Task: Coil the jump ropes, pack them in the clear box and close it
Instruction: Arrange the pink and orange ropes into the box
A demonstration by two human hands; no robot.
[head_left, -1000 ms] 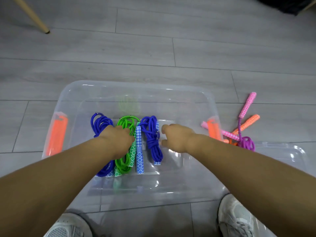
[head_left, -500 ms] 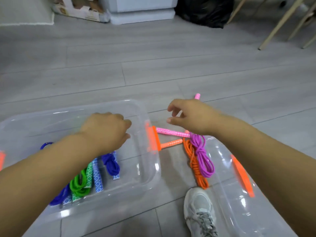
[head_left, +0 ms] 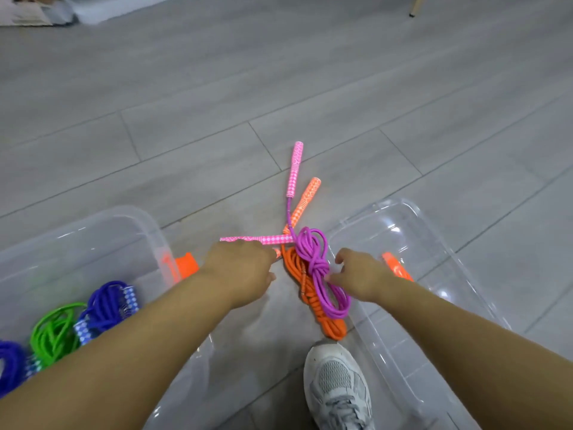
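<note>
Moved since the earlier frames: left hand (head_left: 240,271) out of the clear box (head_left: 93,231) to the floor beside it; right hand (head_left: 361,274) lowered onto the purple rope (head_left: 316,268).

Location. Purple rope and orange rope (head_left: 313,302): on the floor at 6 o'clock of the view, coiled and knotted, purple lying on orange, between the box at 8 o'clock and the lid (head_left: 434,240) at 4 o'clock. Not yet packed. Blue rope (head_left: 105,302) and green rope (head_left: 52,333): already inside the box.

Hand state. Left: knuckles up, fingers curled down at the pink handle (head_left: 257,239) pointing to 9 o'clock from the knot; unable to tell grip from mere contact. Right: fingers spread and relaxed, thumb touching the purple coil on its 3 o'clock side, nothing clasped.

Handling (judgement). Treat cords as light, limp and springy; expect sagging loops and swinging handles. Treat handles as stiff and light. Take hold at the knotted waist of each coil, gathering the handles at 12 and 1 o'clock into the same grasp. Lift both coils together only with the orange strands fully under the fingers.

Markings. No brand or readable writing; diamond print on handles only. Raised mark on the orange latch (head_left: 186,265): too blurred to read.
</note>
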